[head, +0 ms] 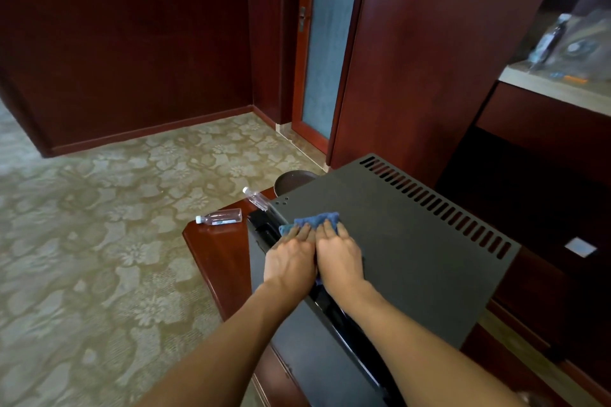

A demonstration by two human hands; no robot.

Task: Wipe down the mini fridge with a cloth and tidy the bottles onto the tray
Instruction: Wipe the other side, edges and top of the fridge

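Fridge-top wiping is under way: the mini fridge [396, 241], its dark slotted top facing up on a red-brown wooden stand [218, 261], has a blue cloth [317, 220] near its front-left corner. Left hand [289, 261] and right hand [340, 258] lie side by side, fingers flat, pressing the cloth, which pokes out beyond the fingertips. Tidying looks not yet begun: two clear bottles [220, 217] lie on their sides on the stand, off the round dark tray [294, 180] behind.
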